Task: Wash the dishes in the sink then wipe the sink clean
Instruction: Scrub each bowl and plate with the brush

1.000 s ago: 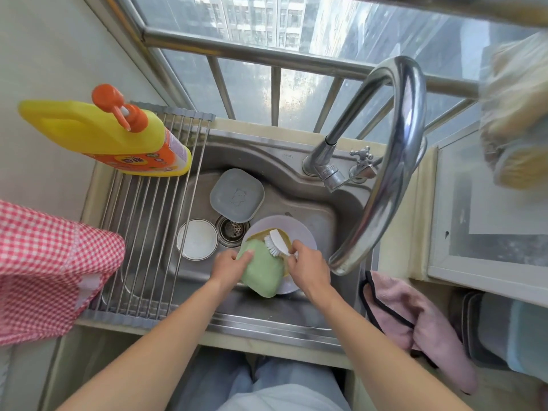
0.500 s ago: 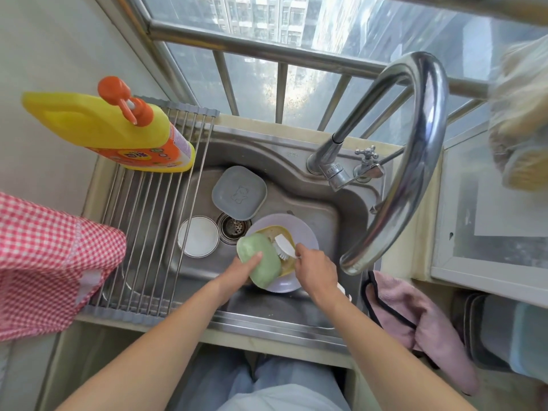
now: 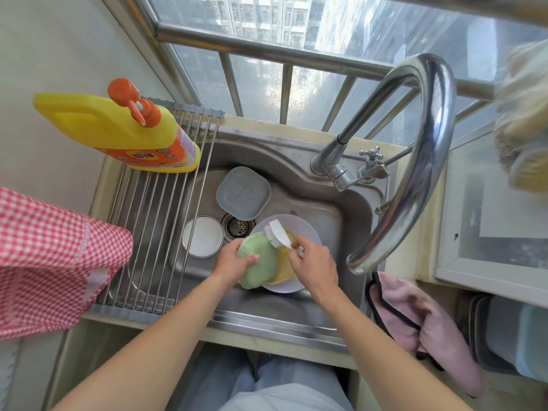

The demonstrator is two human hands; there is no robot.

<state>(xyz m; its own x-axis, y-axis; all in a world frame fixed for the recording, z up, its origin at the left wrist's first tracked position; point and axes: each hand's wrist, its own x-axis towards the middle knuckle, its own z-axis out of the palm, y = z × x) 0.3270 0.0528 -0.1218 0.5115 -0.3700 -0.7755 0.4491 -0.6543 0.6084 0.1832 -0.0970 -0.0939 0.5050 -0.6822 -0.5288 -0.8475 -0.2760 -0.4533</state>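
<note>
In the steel sink point(image 3: 332, 232), my left hand point(image 3: 234, 261) grips the left edge of a green plate point(image 3: 259, 268), thumb on its face. My right hand point(image 3: 314, 266) holds the handle of a white dish brush point(image 3: 277, 232), whose bristles touch the green plate's upper edge. Under the green plate lie a yellow plate point(image 3: 284, 269) and a pale lilac plate point(image 3: 299, 229). A grey square dish point(image 3: 243, 192) with a bear motif and a small white bowl point(image 3: 203, 236) sit beside the drain point(image 3: 237, 225).
A roll-up steel rack point(image 3: 154, 232) covers the sink's left part and carries a yellow detergent bottle point(image 3: 118, 132). The curved faucet point(image 3: 421, 161) arches over the right side. A pink cloth point(image 3: 424, 324) hangs at the right, and a red checked cloth point(image 3: 50, 262) at the left.
The brush head has moved up and left along the green plate's top edge. My left hand's thumb now lies on the plate's face. The camera has shifted slightly.
</note>
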